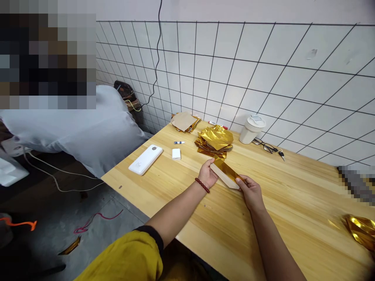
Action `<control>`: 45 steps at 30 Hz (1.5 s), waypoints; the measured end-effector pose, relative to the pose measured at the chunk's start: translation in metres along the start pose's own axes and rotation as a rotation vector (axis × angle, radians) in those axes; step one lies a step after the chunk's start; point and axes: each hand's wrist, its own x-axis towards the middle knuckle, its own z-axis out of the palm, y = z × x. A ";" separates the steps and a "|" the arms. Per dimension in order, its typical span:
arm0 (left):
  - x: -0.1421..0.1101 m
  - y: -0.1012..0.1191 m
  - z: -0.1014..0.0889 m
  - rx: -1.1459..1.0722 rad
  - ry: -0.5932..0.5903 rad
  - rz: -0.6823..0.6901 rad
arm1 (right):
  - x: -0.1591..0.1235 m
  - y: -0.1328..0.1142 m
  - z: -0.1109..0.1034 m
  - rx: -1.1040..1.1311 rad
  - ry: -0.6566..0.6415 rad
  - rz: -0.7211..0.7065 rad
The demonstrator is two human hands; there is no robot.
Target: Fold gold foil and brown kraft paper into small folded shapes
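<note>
A folded strip of gold foil paper (225, 171) sits gripped between both hands, just above the wooden counter (287, 195): the left hand (207, 174) pinches one end, the right hand (250, 191) the other. Just beyond lies a stack of gold foil sheets (214, 142).

left hand (207, 174) | right hand (251, 192) | both holding folded gold foil paper (225, 171) | pine tabletop (293, 187)

On our wooden desk (281, 195): white power bank (145, 159), gold foil stack (213, 142), lidded cup (250, 130), eyeglasses (265, 146) and keys (281, 155).
</note>
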 end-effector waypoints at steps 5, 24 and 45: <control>-0.003 -0.002 0.000 0.032 -0.028 0.047 | 0.001 0.002 0.000 -0.007 0.016 -0.008; -0.007 -0.011 0.000 0.166 0.000 0.109 | -0.002 0.001 -0.002 -0.073 -0.119 -0.085; -0.007 -0.008 -0.001 0.159 -0.104 0.002 | 0.000 0.003 -0.003 0.008 -0.063 -0.064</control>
